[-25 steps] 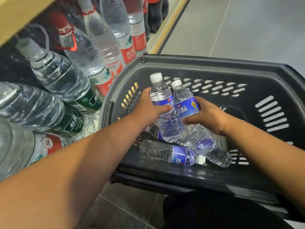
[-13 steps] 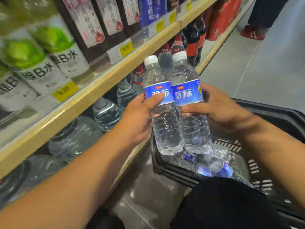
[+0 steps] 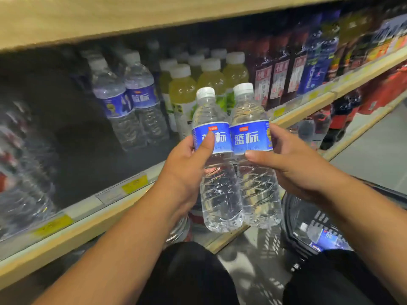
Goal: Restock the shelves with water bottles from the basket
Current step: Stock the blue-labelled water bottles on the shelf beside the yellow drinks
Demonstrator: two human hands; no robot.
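Store aisle, wooden shelf (image 3: 99, 223) running left. Near right, a dark basket (image 3: 293, 234) holds a spare bottle (image 3: 323, 237). The left hand (image 3: 187, 170) grips one water bottle (image 3: 218, 188) and the right hand (image 3: 295, 166) grips a second bottle (image 3: 256, 186), the two upright and touching. Farther back on the shelf stand matching bottles (image 3: 134, 102).

One wide-angle view, worn on the head, looks forward and down. It faces the shelf (image 3: 105, 219) obliquely and close, from just beneath the upper board (image 3: 110, 16)
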